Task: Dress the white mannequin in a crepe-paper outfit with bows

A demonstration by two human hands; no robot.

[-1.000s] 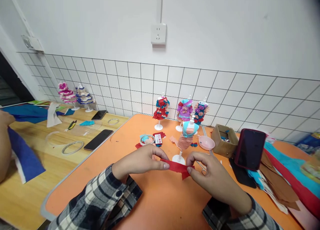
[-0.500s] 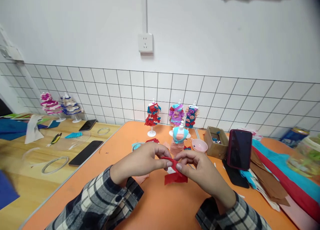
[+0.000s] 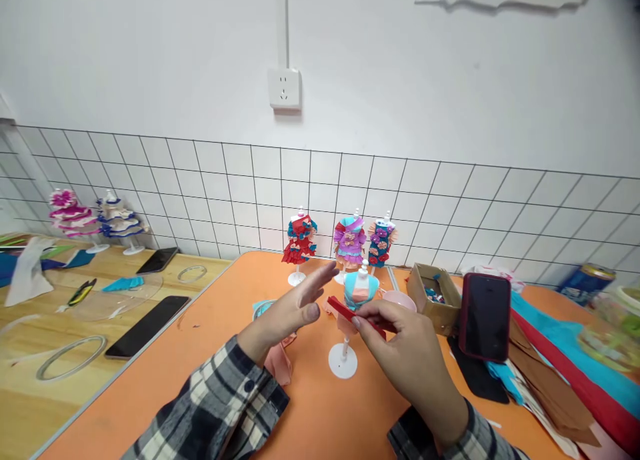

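Observation:
Between the thumb and fingers of my right hand [image 3: 400, 340] is a folded strip of red fabric [image 3: 343, 309], held in front of a small dress-form mannequin. That mannequin [image 3: 361, 287] wears a light blue and peach top, and its round white base [image 3: 343, 361] rests on the orange table. My right hand and the strip hide much of its lower part. My left hand [image 3: 295, 307] is raised to the left of the mannequin, fingers stretched out and apart, with nothing in it. Peach fabric scraps [image 3: 279, 363] lie beneath my left hand.
Three dressed mannequins, one in a red dress [image 3: 300, 241], stand at the back by the wall. A cardboard box [image 3: 434, 299], an upright phone [image 3: 484, 319] and fabric strips [image 3: 550, 387] are on the right. On the wooden table at left lie a black phone [image 3: 148, 327] and snips [image 3: 81, 292].
My left hand has let go of the red fabric and opened, moving left. The red fabric is now a narrow folded strip in my right hand alone. The mannequin's base has come into view.

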